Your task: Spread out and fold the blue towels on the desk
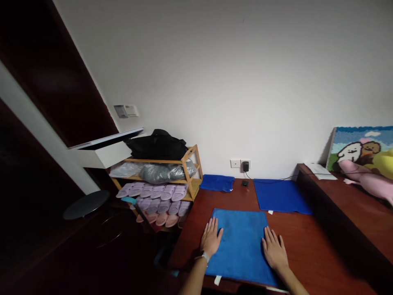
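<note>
A light blue cloth (242, 246) lies spread flat on the reddish-brown table (310, 250), with a white tag at its near edge. My left hand (211, 237) rests palm down on the cloth's left edge, fingers stretched out. On the opposite edge my right hand (275, 248) lies flat too, its fingers spread a little. Neither hand grips anything. Behind the cloth, a folded dark blue cloth (216, 182) sits at the back left of the table, and another dark blue cloth (282, 196) lies flat at the back right.
A wooden rack (192, 176) with slippers (156, 191) and a black bag (158, 146) stands left of the table. A black plug (245, 166) with a cord sits in the wall socket. On the right, a raised surface holds a pink plush toy (368, 182). A round stool (86, 204) stands far left.
</note>
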